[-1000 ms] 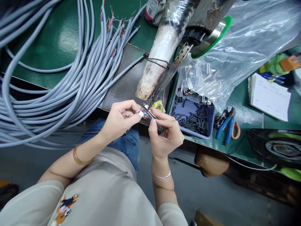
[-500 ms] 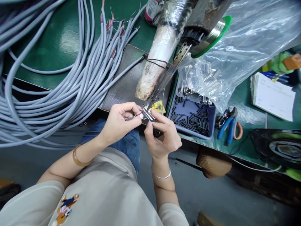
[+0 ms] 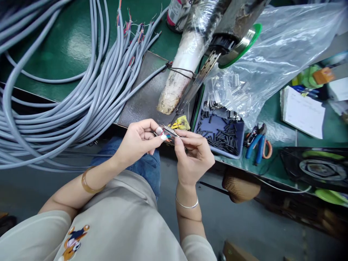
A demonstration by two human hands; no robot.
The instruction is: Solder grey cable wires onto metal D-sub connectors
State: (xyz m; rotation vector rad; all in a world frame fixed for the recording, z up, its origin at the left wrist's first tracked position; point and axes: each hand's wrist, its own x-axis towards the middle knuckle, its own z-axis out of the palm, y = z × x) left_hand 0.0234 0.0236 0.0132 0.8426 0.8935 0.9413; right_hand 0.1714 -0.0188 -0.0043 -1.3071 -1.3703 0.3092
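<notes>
My right hand (image 3: 192,156) pinches a multi-pin connector (image 3: 170,132) between thumb and fingers. A row of pins shows along its near face. Beside it, my left hand (image 3: 137,139) is closed, thumb against fingertips, on thin coloured wires (image 3: 168,139) that reach up to the connector. Whether every wire is joined to a pin is too small to tell. Just above the connector, the narrow metal tip of a soldering iron (image 3: 182,103) slants down from a fixed mount. A crumpled yellow piece (image 3: 181,123) lies behind my fingers.
Grey cables (image 3: 89,105) with stripped ends spread over the left. A wrapped white tube (image 3: 176,78) hangs near the iron, by a solder spool (image 3: 246,47). A blue tray (image 3: 217,148) holds black sleeves and bagged connectors. Pliers (image 3: 255,143), a notepad (image 3: 303,110) and a fan (image 3: 318,168) stand right.
The connector has turned in my right hand and come away from the iron's tip. My right hand has shifted slightly right. My left hand stays closed on the wires. The view has shifted slightly.
</notes>
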